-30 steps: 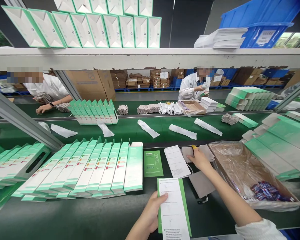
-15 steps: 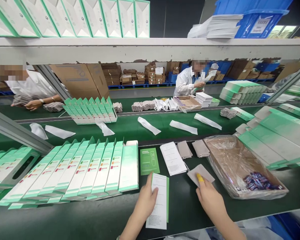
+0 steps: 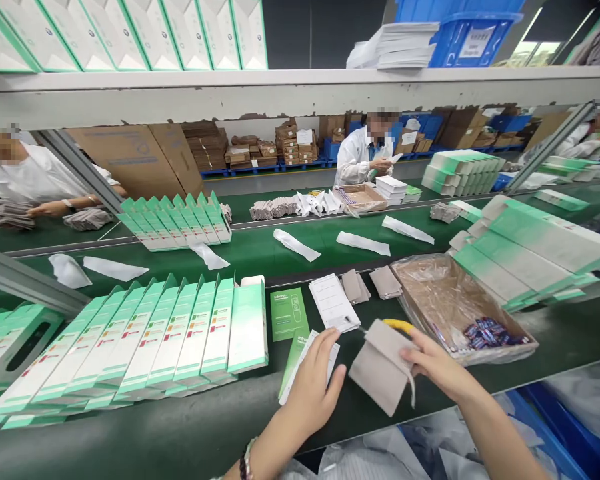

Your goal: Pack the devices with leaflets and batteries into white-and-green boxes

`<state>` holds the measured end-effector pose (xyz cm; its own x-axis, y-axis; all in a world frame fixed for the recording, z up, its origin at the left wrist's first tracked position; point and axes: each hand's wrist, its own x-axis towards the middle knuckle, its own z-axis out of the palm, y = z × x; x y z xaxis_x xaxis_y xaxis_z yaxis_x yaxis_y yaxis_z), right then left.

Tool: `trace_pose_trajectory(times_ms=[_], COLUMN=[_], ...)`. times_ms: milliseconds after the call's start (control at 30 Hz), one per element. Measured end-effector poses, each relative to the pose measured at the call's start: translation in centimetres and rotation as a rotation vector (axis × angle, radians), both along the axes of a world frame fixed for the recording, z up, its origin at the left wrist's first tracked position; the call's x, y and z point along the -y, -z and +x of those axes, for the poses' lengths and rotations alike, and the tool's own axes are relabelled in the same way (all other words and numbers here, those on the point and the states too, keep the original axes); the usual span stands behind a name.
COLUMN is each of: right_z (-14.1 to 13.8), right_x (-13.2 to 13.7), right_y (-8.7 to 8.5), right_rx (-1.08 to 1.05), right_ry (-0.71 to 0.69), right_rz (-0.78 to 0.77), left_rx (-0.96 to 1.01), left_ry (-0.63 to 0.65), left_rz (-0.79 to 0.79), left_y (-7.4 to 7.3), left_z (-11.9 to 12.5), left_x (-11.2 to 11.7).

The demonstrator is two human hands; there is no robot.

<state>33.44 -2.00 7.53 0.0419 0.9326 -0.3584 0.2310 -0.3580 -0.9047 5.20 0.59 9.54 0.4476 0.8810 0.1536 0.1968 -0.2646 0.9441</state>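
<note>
A grey drawstring pouch (image 3: 381, 367) is gripped at its right side by my right hand (image 3: 433, 360), lifted and tilted, with a white cord hanging from it. A yellow cover (image 3: 399, 325) wraps that hand's index finger. Left of the pouch, my left hand (image 3: 314, 383) is open, thumb apart from the fingers, over a folded white leaflet (image 3: 332, 360) and a green booklet (image 3: 293, 359); it partly hides both. Just beyond lie another green booklet (image 3: 287, 313), a stack of white leaflets (image 3: 330, 300) and two piles of grey pouches (image 3: 355, 287).
Green-and-white boxes (image 3: 175, 333) stand in a row at left; more cartons (image 3: 525, 247) lean at right. A plastic-lined tray (image 3: 450, 300) holds small dark packets. Behind runs a green conveyor (image 3: 240, 243) with white sleeves. A shelf (image 3: 280, 93) crosses above. Co-workers sit opposite.
My right hand has raised the grey pouch off the table. My left hand has let go of the leaflet and booklet and moved slightly right. The view has shifted right.
</note>
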Motion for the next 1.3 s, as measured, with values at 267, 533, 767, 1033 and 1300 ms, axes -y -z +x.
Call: trace_pose_trajectory(times_ms=[267,533,767,1033,1300], right_z=[-2.6,-5.6,-4.8,-3.5,-4.8], right_x=[1.7,3.6,2.9,1.8,0.3], right_y=[5.0,8.1,8.2,5.7,4.5], right_rx=[0.753,1.074,0.925,0.467,-0.173], right_ry=[-0.082,-0.114,-0.002,0.189,0.354], right_rz=[0.274,0.527,0.528,0.449,0.239], left_rx=[-0.758,-0.825,-0.579,-0.090,0.300], left_ry=[0.141,0.154,0.171,0.168,0.005], left_rz=[0.348,0.375,0.179,-0.302,-0.646], left_y=[3.5,4.7,3.4,3.2,4.0], left_z=[4.9,5.5,5.7,6.0,6.5], left_x=[-2.5,-3.6,-4.2,-4.7,-3.6])
